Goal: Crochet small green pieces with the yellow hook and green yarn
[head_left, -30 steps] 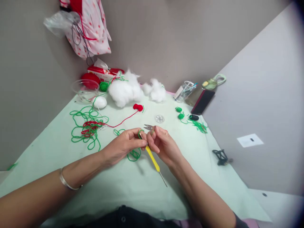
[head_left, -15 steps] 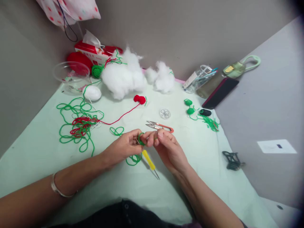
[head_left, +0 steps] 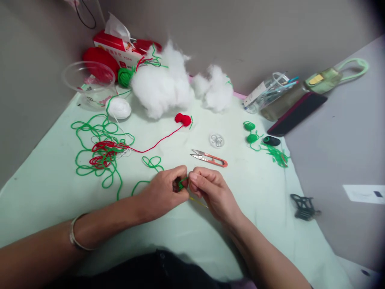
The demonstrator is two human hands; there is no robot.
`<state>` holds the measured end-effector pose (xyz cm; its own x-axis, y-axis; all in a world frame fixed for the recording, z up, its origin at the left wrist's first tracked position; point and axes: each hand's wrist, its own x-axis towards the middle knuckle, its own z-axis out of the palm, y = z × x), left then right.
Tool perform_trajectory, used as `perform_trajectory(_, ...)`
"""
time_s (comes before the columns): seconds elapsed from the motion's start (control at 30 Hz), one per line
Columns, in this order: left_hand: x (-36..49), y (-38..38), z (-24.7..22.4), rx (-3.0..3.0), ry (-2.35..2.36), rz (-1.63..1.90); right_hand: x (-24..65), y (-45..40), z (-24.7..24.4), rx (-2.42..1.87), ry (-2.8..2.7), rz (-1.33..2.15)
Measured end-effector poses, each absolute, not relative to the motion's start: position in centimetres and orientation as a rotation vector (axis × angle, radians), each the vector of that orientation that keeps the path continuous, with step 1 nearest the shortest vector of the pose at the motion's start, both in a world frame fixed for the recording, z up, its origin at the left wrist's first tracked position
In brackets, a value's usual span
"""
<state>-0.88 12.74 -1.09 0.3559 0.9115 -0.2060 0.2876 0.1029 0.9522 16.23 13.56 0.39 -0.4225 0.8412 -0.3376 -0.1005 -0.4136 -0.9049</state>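
The left hand [head_left: 164, 192] and right hand [head_left: 210, 190] meet, fingers [head_left: 180, 176] pinched together on a small green yarn piece [head_left: 181, 184], with orange snips [head_left: 209, 158] just beyond them on the bench [head_left: 45, 192] and white stuffing [head_left: 162, 86] farther back.

Green yarn [head_left: 102, 132], red yarn [head_left: 104, 154], white stuffing [head_left: 162, 86], orange-handled snips [head_left: 210, 158], mint cloth [head_left: 45, 188]
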Motion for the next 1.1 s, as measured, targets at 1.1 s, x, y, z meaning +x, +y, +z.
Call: perform_trajectory(1.1, -2.7, 13.2, -1.8, 1.075, 0.885, 0.857, 19.3, 13.9, 2.0, -1.398, -1.833, 1.129)
